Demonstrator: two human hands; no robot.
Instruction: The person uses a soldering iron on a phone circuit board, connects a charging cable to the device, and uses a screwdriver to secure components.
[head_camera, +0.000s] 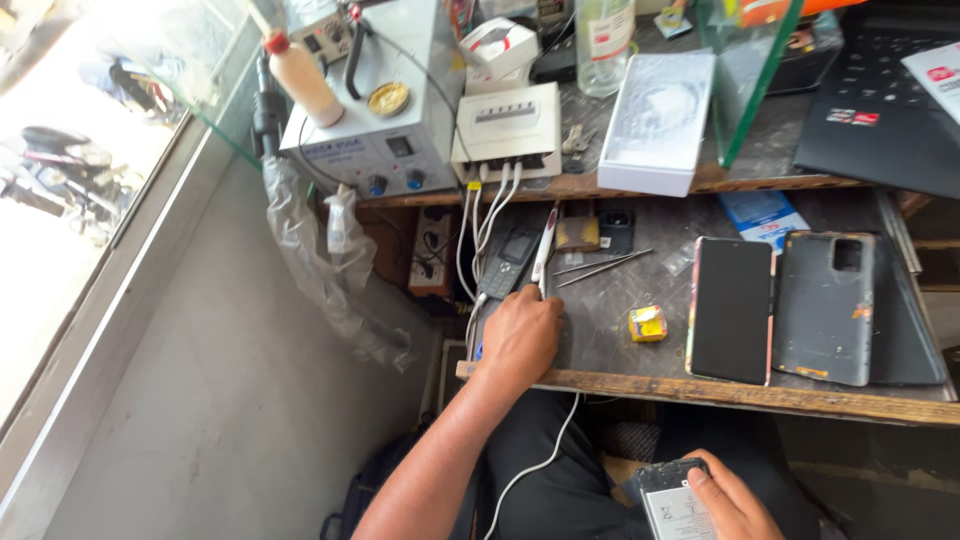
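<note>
Wooden bench (720, 392) edge under left hand (520, 340), fingers curled down at its left end, grasp unclear, just below white pen tool (545, 247). Low on lap, right hand (735, 505) clasping open-backed phone (672, 500), well apart from black phone (730, 308) and case (825, 305).

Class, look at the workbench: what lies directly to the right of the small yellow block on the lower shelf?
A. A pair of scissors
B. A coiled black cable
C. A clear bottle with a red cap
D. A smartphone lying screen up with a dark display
D: right of the small yellow block on the lower shelf lies a smartphone, dark screen facing up.
</note>
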